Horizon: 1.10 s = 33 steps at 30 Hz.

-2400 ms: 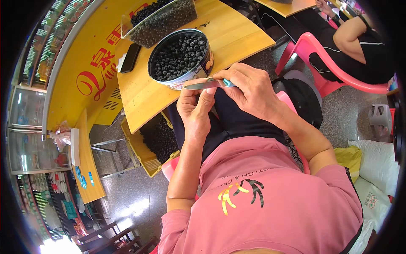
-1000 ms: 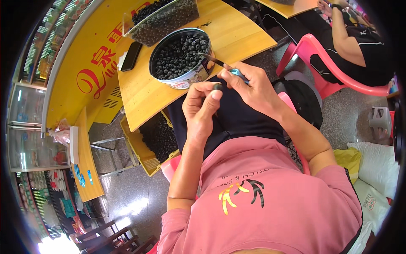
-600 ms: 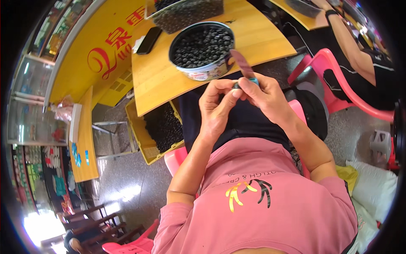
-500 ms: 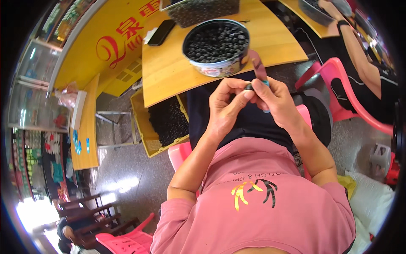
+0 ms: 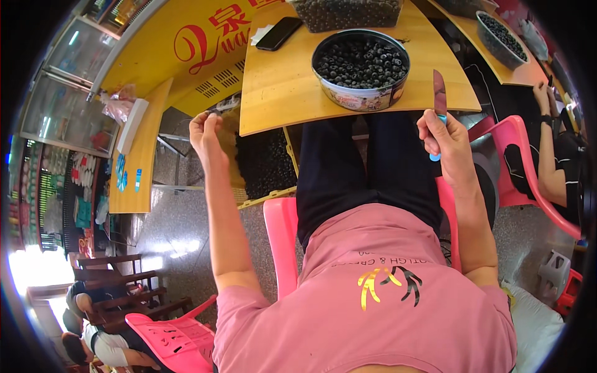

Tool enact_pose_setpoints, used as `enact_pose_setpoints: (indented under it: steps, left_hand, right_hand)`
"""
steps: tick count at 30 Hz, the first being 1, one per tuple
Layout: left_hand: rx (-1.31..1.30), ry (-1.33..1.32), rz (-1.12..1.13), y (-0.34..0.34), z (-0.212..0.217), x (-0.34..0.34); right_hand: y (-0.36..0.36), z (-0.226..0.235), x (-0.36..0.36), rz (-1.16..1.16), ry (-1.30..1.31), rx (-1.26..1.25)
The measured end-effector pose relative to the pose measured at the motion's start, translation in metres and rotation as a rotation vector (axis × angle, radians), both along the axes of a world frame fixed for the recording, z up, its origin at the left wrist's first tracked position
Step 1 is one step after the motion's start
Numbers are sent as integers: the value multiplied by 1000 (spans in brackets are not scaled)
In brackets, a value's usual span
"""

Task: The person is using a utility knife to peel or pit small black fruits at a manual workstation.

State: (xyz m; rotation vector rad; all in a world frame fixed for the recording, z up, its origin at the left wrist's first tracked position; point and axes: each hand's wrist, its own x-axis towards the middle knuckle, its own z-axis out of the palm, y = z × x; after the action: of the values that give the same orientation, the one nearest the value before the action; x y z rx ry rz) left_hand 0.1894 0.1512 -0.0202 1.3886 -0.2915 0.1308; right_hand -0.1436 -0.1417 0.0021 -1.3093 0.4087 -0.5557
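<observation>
My right hand is closed round the blue handle of a small knife, whose blade points up past the table's near edge. My left hand is out to the left beside the yellow crate, fingers curled and pressed together. Whatever is at its fingertips is too small to make out. A heap of small dark round pieces, nuts or fruits, lies in the crate. On the table, a round printed tub holds more of them, some with pale marks.
On the wooden table are a black phone and a clear bin of dark pieces. At right, a co-worker's arm is beside a pink chair and another table with a filled tub. A side table stands left.
My hands have parted. The left has swung left toward the crate, away from the knife; the right, still gripping the knife, has moved right. The small round piece between them no longer shows.
</observation>
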Motion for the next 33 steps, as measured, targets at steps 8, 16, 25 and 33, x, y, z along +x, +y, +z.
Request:
enact_pose_setpoints:
  steps: [8,16,25,33]
  left_hand:
    - [516,-332,91,-44,27,-1]
    - [663,-813,-873,-191,73,-74]
    - [1076,-1111,-819,-275,30,-57]
    - [1050,-960,-853,-274,29,-42]
  right_hand:
    - [-6,2,-2,-25,44,-20]
    - [-10,6,-3,-30,57,-23]
    - [-12,11,-6,-21,33,-25]
    - [-11,10,-6,7,38,-38]
